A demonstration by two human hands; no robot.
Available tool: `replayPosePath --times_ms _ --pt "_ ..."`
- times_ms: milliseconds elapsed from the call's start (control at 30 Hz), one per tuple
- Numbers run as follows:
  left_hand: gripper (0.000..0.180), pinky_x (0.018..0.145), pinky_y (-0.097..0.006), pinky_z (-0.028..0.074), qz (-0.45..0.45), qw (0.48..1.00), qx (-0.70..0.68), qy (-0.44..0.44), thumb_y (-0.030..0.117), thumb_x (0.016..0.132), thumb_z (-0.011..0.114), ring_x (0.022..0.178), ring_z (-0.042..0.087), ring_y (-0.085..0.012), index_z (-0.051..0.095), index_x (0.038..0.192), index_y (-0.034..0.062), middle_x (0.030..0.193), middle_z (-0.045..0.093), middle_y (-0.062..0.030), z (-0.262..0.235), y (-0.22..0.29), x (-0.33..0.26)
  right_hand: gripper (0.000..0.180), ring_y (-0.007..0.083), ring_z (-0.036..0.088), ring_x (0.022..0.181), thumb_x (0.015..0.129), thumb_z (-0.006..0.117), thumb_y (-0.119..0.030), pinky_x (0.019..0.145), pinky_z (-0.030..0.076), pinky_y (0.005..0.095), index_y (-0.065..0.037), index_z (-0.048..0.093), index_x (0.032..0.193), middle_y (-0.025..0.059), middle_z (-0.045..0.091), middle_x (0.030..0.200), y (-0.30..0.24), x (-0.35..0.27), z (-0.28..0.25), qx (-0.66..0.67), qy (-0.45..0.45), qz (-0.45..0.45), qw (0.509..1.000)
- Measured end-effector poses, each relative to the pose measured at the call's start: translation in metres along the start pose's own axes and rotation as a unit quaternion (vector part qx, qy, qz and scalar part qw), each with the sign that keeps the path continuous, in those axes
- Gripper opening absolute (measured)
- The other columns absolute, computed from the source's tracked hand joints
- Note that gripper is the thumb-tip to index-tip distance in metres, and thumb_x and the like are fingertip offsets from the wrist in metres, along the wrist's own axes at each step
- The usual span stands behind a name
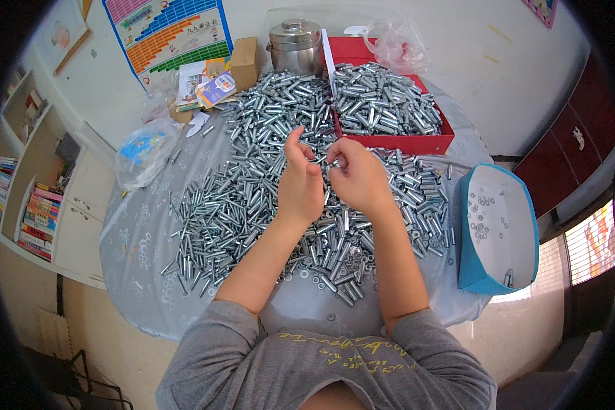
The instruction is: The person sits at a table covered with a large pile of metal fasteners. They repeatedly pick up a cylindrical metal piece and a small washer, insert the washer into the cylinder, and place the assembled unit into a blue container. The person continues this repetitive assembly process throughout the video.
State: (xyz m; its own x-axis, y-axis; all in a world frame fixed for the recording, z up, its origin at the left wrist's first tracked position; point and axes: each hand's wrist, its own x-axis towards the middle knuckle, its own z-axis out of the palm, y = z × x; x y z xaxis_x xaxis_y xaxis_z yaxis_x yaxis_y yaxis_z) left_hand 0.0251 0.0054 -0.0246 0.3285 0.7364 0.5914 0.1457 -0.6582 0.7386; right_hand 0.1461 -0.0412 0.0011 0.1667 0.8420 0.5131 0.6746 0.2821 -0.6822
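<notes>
Both my hands are raised close together over a broad heap of silvery metal tubes (232, 219), short and bolt-like. My left hand (301, 183) has its forefinger stretched out and its thumb apart; no object shows in it, and its other fingers are partly hidden. Just to its right, my right hand (359, 176) is closed, fingers curled and pinched toward the left hand. A tiny shiny bit shows by its fingertips, too small to name. Small ring washers (355, 258) lie among the tubes at the heap's near edge.
A red box (417, 143) full of similar tubes stands at the back right. At the right edge is a blue box (466, 239) with some washers inside. Behind the heap stand a steel pot (295, 48) and a cardboard box (244, 65). A plastic bag (143, 152) lies left.
</notes>
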Motion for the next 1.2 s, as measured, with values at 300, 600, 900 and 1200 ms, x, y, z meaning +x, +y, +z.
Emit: replayPosePath --times_ms 300,600,900,1200 --pt "0.091 0.058 -0.031 0.041 0.02 0.999 0.032 0.026 0.071 0.081 0.014 0.071 0.051 -0.0243 0.022 0.131 -0.0047 0.089 0.045 -0.0117 0.001 -0.001 0.002 0.029 0.0228 0.058 0.063 0.081 0.057 -0.028 0.061 0.045 0.0316 -0.002 0.064 0.09 0.0127 0.061 0.071 0.016 0.005 -0.002 0.135 -0.156 0.073 0.976" --pt "0.101 0.056 -0.032 0.043 0.028 0.997 0.071 0.023 0.078 0.074 0.014 0.074 0.052 -0.0254 0.027 0.129 -0.0058 0.096 0.047 -0.0142 0.002 0.004 -0.001 0.03 0.0103 0.056 0.066 0.086 0.055 -0.023 0.057 0.046 0.0243 0.002 0.061 0.1 0.006 0.063 0.074 0.009 0.003 -0.004 0.286 -0.253 0.119 0.917" --pt "0.096 0.054 -0.03 0.041 0.035 0.999 0.04 0.002 0.075 0.077 0.012 0.07 0.05 -0.0233 0.027 0.129 -0.0038 0.091 0.044 -0.0122 -0.002 0.011 0.0 0.029 0.0096 0.056 0.069 0.074 0.066 -0.004 0.06 0.046 0.0219 0.001 0.059 0.102 0.0054 0.061 0.085 0.027 0.001 0.008 0.4 -0.234 0.073 0.883" --pt "0.093 0.054 -0.027 0.037 -0.014 0.999 -0.047 -0.007 0.072 0.08 0.01 0.064 0.046 -0.0182 0.024 0.13 -0.0044 0.082 0.043 -0.0073 0.001 -0.001 0.002 0.021 0.0115 0.055 0.061 0.073 0.067 -0.01 0.056 0.043 0.0246 0.0 0.064 0.09 0.0066 0.057 0.072 0.024 0.004 0.011 0.23 -0.149 0.015 0.961"
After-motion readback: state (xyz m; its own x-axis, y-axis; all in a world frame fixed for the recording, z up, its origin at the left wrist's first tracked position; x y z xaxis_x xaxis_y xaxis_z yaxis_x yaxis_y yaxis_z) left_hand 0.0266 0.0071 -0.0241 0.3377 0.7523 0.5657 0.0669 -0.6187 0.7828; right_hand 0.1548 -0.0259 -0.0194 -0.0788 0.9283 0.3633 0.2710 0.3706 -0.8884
